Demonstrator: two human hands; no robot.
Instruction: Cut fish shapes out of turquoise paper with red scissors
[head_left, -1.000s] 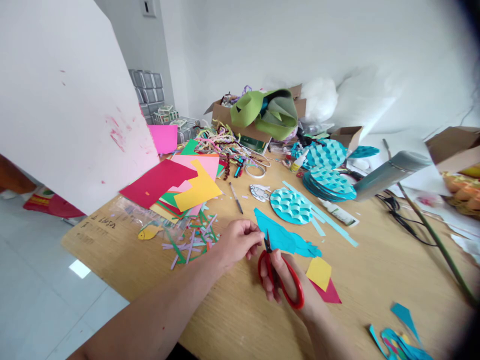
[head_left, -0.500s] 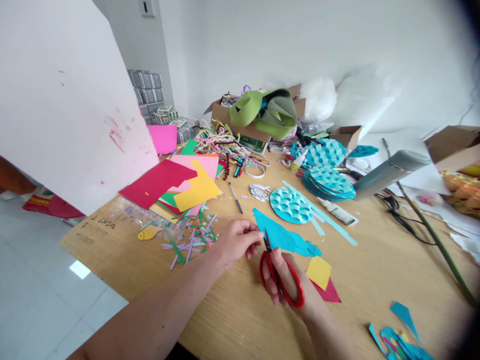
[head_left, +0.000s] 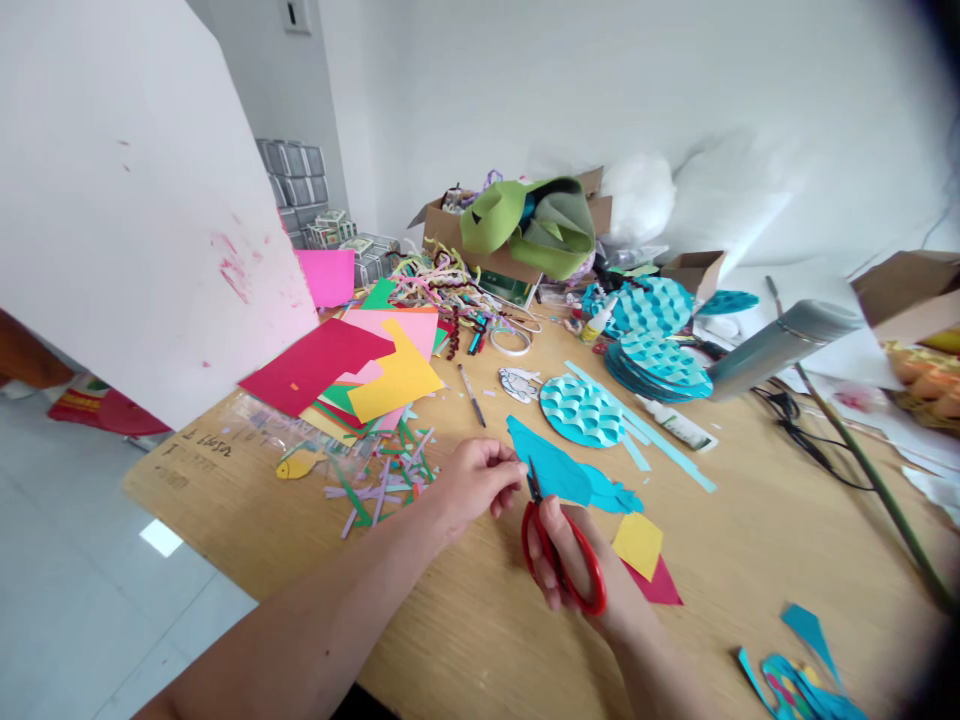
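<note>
My right hand grips red-handled scissors, thumb and fingers in the loops. Their dark blades point away from me and look nearly closed. Just left of the blade tips, my left hand is pinched, fingertips together. Whatever is between them is too small or hidden to make out. Right behind both hands is a blue paper piece with a wavy right end; whether the fingers touch its left edge I cannot tell. A yellow paper piece overlaps a dark red one beside my right wrist.
Coloured paper sheets, purple and green strips and a yellow paper fish lie left. Beyond the hands are a pen, a scalloped blue disc and a glue bottle. A grey flask stands right.
The scissors' red handles have drawn slightly closer together in my right hand. My left hand stays in nearly the same place, still pinched.
</note>
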